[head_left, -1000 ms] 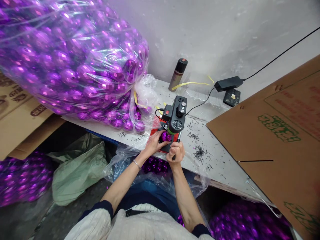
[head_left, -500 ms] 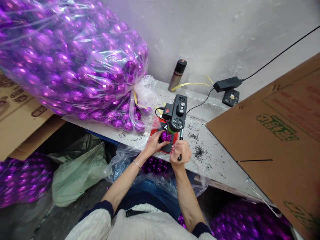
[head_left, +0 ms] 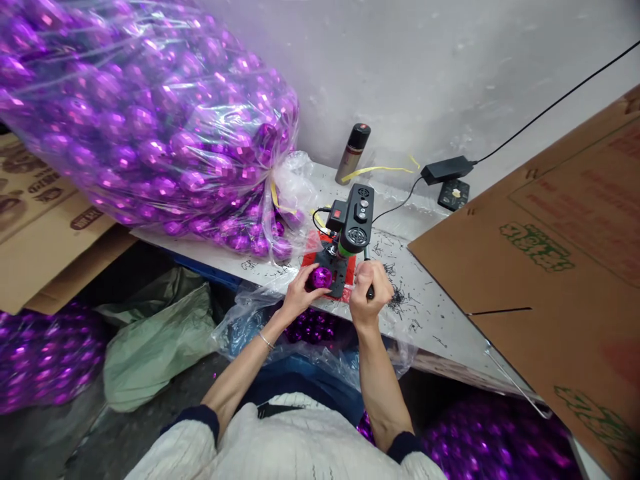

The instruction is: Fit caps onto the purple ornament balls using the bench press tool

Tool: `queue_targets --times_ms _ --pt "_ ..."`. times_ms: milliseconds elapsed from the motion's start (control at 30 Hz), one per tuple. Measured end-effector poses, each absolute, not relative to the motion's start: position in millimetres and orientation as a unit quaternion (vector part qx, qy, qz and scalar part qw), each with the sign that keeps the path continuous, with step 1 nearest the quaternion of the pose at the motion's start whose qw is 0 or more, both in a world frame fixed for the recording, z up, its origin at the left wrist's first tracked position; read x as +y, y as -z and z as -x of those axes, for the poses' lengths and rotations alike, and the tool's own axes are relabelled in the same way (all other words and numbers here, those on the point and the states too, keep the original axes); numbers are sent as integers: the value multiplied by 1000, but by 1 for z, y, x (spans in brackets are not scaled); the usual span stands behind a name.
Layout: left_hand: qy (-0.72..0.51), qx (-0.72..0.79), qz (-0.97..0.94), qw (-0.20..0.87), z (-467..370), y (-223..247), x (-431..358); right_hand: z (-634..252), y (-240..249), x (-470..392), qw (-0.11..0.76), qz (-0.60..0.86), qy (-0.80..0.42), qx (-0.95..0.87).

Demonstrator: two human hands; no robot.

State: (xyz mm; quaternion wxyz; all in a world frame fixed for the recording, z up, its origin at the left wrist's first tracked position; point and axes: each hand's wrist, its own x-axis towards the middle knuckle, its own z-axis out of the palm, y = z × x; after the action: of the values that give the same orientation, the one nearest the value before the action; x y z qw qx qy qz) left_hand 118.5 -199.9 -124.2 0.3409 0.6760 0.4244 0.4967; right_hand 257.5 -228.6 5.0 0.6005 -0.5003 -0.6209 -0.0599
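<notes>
Taking the machine [head_left: 358, 217] as clock centre, found one purple ball [head_left: 321, 277] at seven o'clock, pinched between thumb and fingers of the left hand [head_left: 299, 295], by the seven-o'clock edge of the black plate [head_left: 337, 280], outside the machine's head. Found the right hand [head_left: 364, 293] wrapped around the lever [head_left: 367, 254], between five and six o'clock. Cannot confirm the held ball as worked or unworked. Rated the clippings [head_left: 399, 300] at five o'clock as a likely sign of work done. Noted many more balls inside the big bag [head_left: 295, 179], gathered at its neck, at ten o'clock, and others in the lower bag [head_left: 239, 327], between six and seven; unable to sort either lot into finished and pending. Judged much left, if counting either as pending. On clearances, found tightest room from nine to eleven, beside the big bag; more toward four, across table [head_left: 450, 320] strewn with clippings, as far as the carton [head_left: 545, 207]. Noted the can [head_left: 353, 157] near at twelve, and the adapter [head_left: 449, 170] well apart at two, with its cord [head_left: 411, 200] a possible snag. Marked the table's front edge as close to both hands.
</notes>
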Motion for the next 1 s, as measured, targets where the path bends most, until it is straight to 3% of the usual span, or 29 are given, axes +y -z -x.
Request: queue_targets --times_ms 367,1000 --pt "-495 453 -603 431 -89 121 -278 -255 5 -227 605 515 72 -603" --pt "-468 465 -634 404 -91 121 -280 -256 9 -227 592 521 71 -610"
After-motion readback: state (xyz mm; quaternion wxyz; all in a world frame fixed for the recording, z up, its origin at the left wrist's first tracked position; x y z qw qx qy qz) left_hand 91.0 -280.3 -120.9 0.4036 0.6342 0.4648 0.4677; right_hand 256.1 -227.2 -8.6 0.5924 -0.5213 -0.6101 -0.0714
